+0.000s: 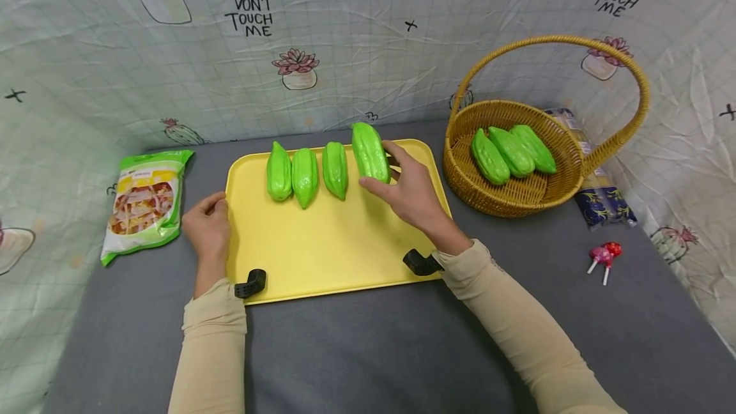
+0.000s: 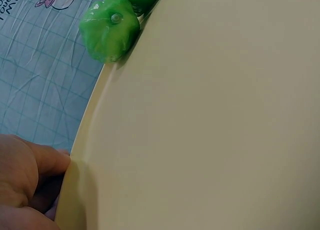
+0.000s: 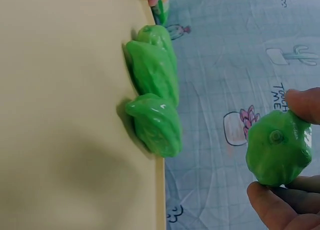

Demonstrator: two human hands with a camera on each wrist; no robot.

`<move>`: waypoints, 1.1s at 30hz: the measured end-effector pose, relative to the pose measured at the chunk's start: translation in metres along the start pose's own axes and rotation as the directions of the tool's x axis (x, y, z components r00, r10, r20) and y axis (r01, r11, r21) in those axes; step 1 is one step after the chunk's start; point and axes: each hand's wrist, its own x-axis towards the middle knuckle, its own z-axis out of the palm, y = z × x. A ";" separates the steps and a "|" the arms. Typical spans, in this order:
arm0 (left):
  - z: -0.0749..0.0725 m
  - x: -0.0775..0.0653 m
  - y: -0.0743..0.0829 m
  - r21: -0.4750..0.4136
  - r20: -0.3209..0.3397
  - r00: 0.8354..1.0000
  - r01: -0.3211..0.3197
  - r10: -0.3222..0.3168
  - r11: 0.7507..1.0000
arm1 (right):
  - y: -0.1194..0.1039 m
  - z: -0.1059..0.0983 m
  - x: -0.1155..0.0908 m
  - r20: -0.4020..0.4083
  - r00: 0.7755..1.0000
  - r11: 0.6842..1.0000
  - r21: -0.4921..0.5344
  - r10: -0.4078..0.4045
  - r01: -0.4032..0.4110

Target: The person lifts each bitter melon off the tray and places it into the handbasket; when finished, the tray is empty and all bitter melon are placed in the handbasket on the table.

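Observation:
My right hand (image 1: pixel 411 190) holds a green ribbed gourd (image 1: pixel 370 152) between thumb and fingers, raised over the back right part of the yellow tray (image 1: pixel 322 254). In the right wrist view, the round end of this gourd (image 3: pixel 277 145) faces the camera. Three similar gourds lie side by side along the tray's back: a left one (image 1: pixel 279 172), a middle one (image 1: pixel 305 176) and a right one (image 1: pixel 335 170). At the tray's left rim, my left hand (image 1: pixel 208 225) grips the edge with curled fingers; in the left wrist view a fingertip (image 2: pixel 59 160) touches the rim.
Right of the tray stands a wicker basket (image 1: pixel 489 206) with a tall handle and three green gourds (image 1: pixel 512 151) inside. Behind it lies a blue-and-gold packet (image 1: pixel 604 203). Two lollipops (image 1: pixel 605 254) lie farther right. A green-and-white food bag (image 1: pixel 146 203) is left of the tray.

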 end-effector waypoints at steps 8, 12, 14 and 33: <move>0.000 0.001 -0.001 0.007 -0.006 1.000 0.007 -0.007 1.000 | -0.001 -0.015 -0.007 -0.025 1.000 1.000 -0.013 -0.008 0.008; -0.001 0.001 0.000 0.013 -0.007 1.000 0.017 -0.017 1.000 | 0.000 -0.021 -0.009 -0.029 1.000 1.000 -0.023 -0.001 0.000; -0.002 0.001 0.000 0.014 -0.010 1.000 0.019 -0.019 1.000 | 0.001 -0.022 -0.009 -0.027 1.000 1.000 -0.020 -0.004 0.004; 0.000 0.000 0.002 0.001 0.003 1.000 0.022 -0.022 1.000 | 0.011 -0.053 -0.022 -0.046 0.999 1.000 -0.024 -0.007 0.006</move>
